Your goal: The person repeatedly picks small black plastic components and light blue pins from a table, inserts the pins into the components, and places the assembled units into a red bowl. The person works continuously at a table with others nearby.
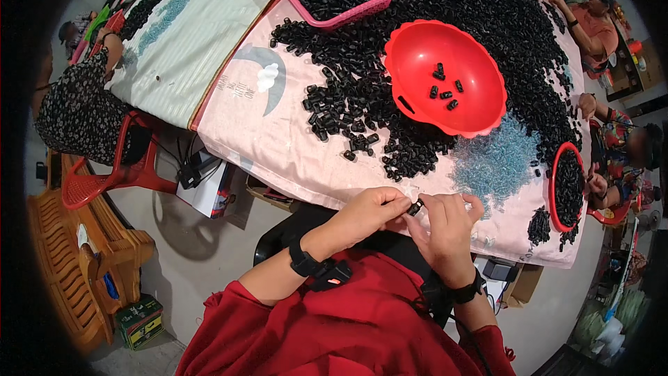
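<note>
My left hand (376, 210) and my right hand (447, 228) meet at the table's near edge, both closed at the fingertips. Between them is a small black cylindrical plastic part (415, 207), pinched from both sides. Its finer details are too small to make out. Just beyond my hands lies a pile of tiny translucent blue pieces (497, 160). A red scalloped bowl (480, 76) rests behind that pile, with several black parts (446, 95) in it. Loose black parts (341, 108) spread over the pink cloth (278, 136) around the bowl.
A pink basket (358, 14) full of black parts stands at the back. At right is a red oval tray (557, 195) of black parts. Other people sit along both sides. A red plastic chair (122, 174) and a wooden bench (76, 257) are at left.
</note>
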{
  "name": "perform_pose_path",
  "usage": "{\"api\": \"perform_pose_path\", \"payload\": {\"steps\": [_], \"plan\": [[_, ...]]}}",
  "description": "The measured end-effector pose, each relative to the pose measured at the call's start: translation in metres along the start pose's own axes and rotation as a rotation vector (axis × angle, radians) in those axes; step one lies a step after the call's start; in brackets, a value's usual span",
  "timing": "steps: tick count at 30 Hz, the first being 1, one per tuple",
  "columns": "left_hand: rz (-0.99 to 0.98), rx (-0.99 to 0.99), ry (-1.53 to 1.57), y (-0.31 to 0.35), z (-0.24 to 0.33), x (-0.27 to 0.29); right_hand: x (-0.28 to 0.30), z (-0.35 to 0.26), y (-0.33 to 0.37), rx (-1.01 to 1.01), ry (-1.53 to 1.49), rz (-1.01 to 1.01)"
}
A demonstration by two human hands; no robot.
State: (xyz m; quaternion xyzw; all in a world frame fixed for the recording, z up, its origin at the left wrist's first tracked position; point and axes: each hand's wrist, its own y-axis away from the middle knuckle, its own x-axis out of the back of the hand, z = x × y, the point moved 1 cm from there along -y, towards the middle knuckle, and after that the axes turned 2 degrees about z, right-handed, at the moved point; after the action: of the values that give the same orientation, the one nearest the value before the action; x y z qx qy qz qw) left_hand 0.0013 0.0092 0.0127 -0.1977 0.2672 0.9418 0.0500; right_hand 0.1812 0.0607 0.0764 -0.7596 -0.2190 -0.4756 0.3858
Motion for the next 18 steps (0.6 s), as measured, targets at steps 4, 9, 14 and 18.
{"api": "perform_pose_path", "payload": {"steps": [4,9,14,18], "plan": [[-0.014,-0.092,0.11,-0.006,-0.013,-0.001,-0.001,-0.001,0.003,0.016,-0.002,-0.016],[-0.031,-0.047,0.173,-0.003,-0.004,-0.003,-0.001,-0.004,0.003,0.036,-0.016,0.002],[-0.014,-0.108,0.112,-0.002,-0.003,-0.003,-0.002,-0.007,0.004,0.027,0.008,-0.031],[-0.063,0.037,0.113,0.005,0.008,-0.002,-0.003,-0.006,0.003,0.031,0.009,-0.018]]}}
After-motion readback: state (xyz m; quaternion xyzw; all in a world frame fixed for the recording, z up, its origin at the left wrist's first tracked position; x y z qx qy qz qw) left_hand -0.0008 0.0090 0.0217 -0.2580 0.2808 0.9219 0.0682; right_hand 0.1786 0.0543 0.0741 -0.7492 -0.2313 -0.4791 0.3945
